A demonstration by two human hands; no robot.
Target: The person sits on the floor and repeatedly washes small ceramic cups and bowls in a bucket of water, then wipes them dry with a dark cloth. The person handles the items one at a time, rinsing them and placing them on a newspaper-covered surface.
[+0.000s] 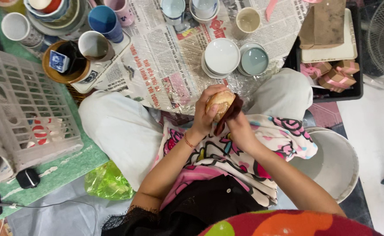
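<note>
At the centre of the frame the person's left hand (207, 114) was curled firmly around a small rounded tan cup (221, 103), holding it above the lap. The right hand (241, 127) was closed on a dark brown cloth (229, 114), pressed against the cup's right side, so the wiping of this piece looked, by judgement, to be mid-way rather than finished.

Just above the hands, on the plastic-covered newspaper (166, 65), lay a stack of white saucers (221, 57) and, touching it on the right, a pale blue-grey bowl (254, 60); these looked clean and may have been already done, though that could not be told for certain. In the upper left stood a crowd of mugs, among them a blue mug (104, 21) and a white one with a brown inside (95, 45), which seemed yet to be handled. A white plastic crate (21, 113) stood at the left edge, and a white basin (336, 164) at the lower right.
</note>
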